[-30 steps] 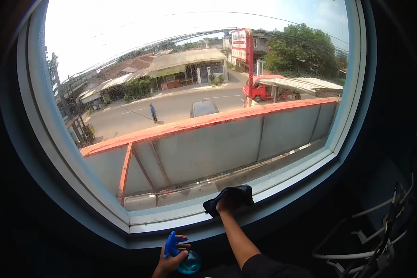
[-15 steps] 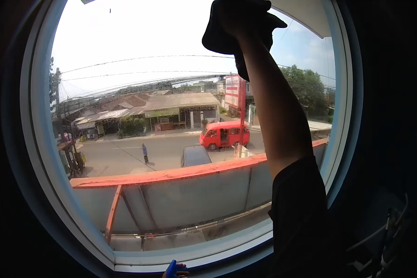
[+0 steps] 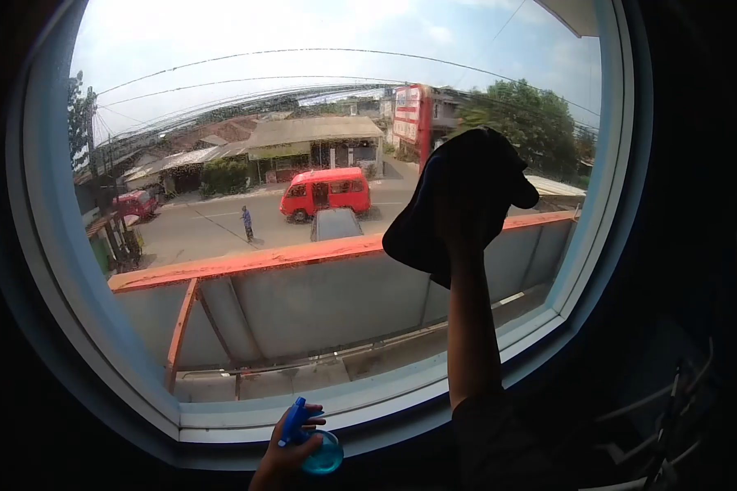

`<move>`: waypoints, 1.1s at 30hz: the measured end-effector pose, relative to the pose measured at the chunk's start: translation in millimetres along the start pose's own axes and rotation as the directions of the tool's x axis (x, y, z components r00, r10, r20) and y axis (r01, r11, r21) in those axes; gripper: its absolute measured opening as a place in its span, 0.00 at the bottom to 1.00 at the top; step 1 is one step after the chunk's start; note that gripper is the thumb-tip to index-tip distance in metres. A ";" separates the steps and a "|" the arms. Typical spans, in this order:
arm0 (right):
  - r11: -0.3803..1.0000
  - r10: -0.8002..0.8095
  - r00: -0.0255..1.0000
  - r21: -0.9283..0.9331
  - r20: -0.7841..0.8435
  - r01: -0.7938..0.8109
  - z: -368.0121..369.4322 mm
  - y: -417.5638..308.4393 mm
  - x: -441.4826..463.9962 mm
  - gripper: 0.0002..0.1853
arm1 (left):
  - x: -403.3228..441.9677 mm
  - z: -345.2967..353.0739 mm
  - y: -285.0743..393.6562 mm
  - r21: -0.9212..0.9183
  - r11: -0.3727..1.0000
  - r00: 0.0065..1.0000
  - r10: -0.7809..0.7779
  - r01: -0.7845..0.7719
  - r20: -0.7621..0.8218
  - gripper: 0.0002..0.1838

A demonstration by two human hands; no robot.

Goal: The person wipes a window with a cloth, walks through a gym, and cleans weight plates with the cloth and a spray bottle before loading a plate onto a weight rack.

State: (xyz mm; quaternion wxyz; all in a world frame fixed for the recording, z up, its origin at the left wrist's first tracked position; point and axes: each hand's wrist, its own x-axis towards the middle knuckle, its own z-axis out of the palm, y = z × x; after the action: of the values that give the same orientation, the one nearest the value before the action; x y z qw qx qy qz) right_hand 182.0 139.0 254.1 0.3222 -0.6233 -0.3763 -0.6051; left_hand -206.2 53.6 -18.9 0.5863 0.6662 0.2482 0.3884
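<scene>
My right hand (image 3: pixel 462 227) is a dark silhouette, pressing a dark cloth (image 3: pixel 475 168) toward the window pane (image 3: pixel 221 69), right of the middle. The cloth spreads out around the fingers and hides most of them. Low in the view, in front of the sill, my left hand (image 3: pixel 283 448) is wrapped round a small spray bottle (image 3: pixel 324 455). Its trigger head is blue, and the round see-through body holds light blue liquid. Smudges and specks show on the left part of the glass.
A pale window frame (image 3: pixel 360 419) surrounds the pane. Outside lie an orange-topped railing (image 3: pixel 303 260), a street with a red van (image 3: pixel 326 195), a grey car (image 3: pixel 336 224) and a standing person (image 3: pixel 247 222). Thin, pale rod-like things (image 3: pixel 643 405) stand in shadow at the lower right.
My right hand has come down the pane with the cloth, from the top to mid-height. My left hand and the spray bottle have risen further into view. The camera has tilted down; outside, the van has moved left.
</scene>
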 end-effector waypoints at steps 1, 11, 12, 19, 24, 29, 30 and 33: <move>0.996 0.028 0.997 -0.081 0.070 -0.022 8.3 7.1 -56.5 0.21 | -4.8 2.4 -2.1 -0.004 1.000 1.000 -0.025 0.025 0.006 0.33; 0.229 0.596 0.634 -0.861 0.494 0.455 32.5 25.0 -424.9 0.09 | -20.1 12.4 -18.6 -0.014 0.975 0.974 -0.219 0.220 0.051 0.35; 0.374 0.582 0.654 -0.874 0.483 0.311 47.3 32.4 -455.4 0.10 | -20.5 13.0 -22.3 0.002 0.973 0.971 -0.231 0.231 0.062 0.34; -0.331 0.482 0.770 -0.726 0.419 0.603 -17.4 56.9 -152.0 0.05 | 3.8 34.6 -49.0 0.054 0.999 0.997 -0.004 0.000 0.079 0.45; 0.992 0.087 0.977 -0.071 -0.197 -0.103 35.6 81.8 98.9 0.18 | 42.8 75.2 -42.5 0.060 0.997 0.988 0.030 -0.039 0.149 0.45; 0.996 0.050 0.997 0.078 -0.056 -0.046 -8.1 113.9 328.2 0.17 | 91.9 115.4 -26.3 0.134 0.986 0.965 0.067 -0.103 0.252 0.46; 0.993 0.071 0.996 0.095 -0.059 -0.065 -12.7 118.7 351.2 0.16 | 102.2 126.0 -23.0 0.107 0.990 0.967 0.064 -0.093 0.248 0.46; 0.986 0.100 0.987 0.144 -0.129 -0.081 -7.6 134.3 355.9 0.16 | 122.9 147.4 -18.1 0.087 0.991 0.967 0.076 -0.099 0.243 0.45</move>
State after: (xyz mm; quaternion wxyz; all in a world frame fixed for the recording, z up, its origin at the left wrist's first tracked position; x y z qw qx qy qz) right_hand 287.9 92.3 616.6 0.4168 -0.5733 -0.3659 -0.6031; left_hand -14.1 67.0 -10.3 0.5606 0.7466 0.1649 0.3180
